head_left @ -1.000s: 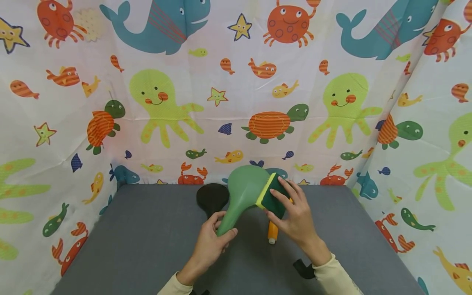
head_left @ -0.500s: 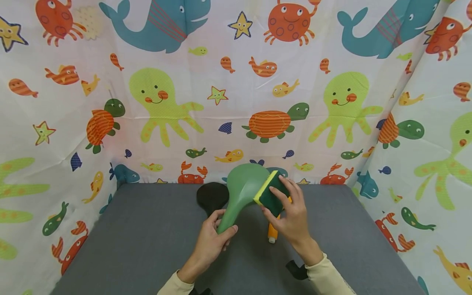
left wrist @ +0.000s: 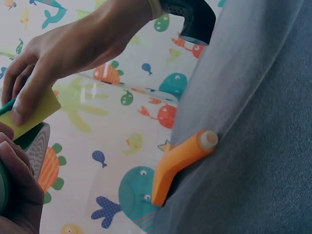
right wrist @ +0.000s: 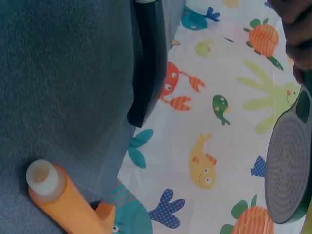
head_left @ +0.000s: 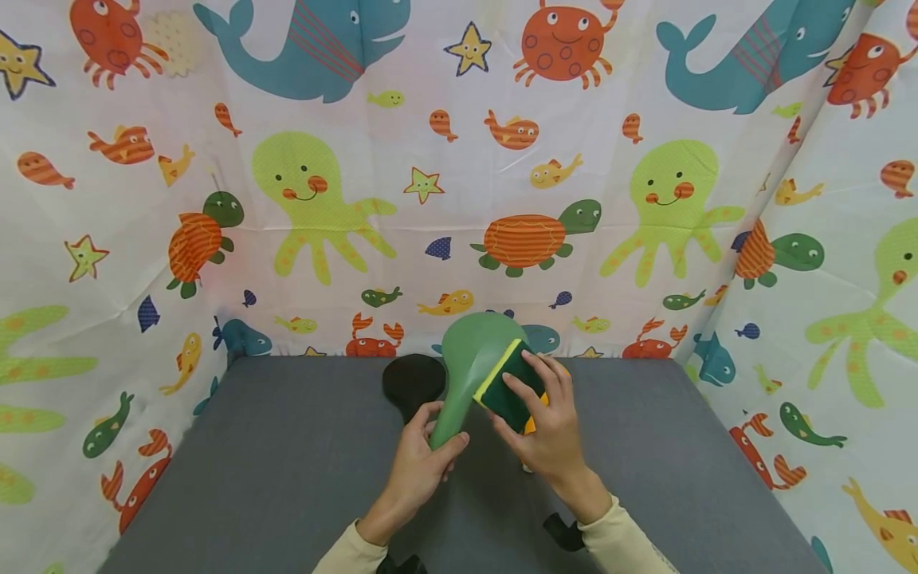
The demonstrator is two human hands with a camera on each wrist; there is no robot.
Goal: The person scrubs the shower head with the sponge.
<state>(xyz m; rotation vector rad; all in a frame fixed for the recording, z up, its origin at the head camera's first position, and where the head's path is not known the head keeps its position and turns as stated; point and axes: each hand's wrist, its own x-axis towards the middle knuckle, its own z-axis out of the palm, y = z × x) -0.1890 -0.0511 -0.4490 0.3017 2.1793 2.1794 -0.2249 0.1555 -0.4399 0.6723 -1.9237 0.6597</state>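
My left hand grips the handle of a green hand shower head and holds it above the table. In the right wrist view the grey nozzle face of this shower head shows. My right hand pinches a yellow sponge with a dark green scouring side between fingers and thumb. Its yellow side lies against the green back of the shower head, near the neck. In the left wrist view the sponge is partly hidden by fingers.
A black shower head lies on the grey table, left of the green one. An orange shower head lies to the right, mostly behind my right hand in the head view. A patterned curtain stands around the back and sides.
The sponge and right hand have moved left and slightly down along the shower head, from its rim side towards the neck. The left hand and shower head have shifted slightly and are more upright.
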